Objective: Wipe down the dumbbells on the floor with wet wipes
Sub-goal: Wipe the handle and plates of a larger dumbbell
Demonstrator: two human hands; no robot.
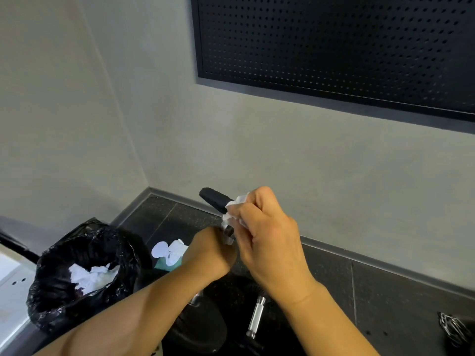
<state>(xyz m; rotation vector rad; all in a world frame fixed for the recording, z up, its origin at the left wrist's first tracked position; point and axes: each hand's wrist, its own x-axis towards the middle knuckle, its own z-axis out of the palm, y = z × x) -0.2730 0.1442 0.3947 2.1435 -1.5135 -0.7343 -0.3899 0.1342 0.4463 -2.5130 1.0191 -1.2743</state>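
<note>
Dumbbell [215,199] tilts up-left; right hand [267,235] clasps wipe [235,209], left hand [210,253] apparently grips handle.

A home-gym corner: speckled rubber floor tiles [385,286], a black pegboard [334,47] on grey wall, dumbbells [254,319] lying about.

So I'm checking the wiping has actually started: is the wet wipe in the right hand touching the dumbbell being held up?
Touching. The head view shows the right hand pressing the white wipe around the raised dumbbell, with no gap visible.
</note>
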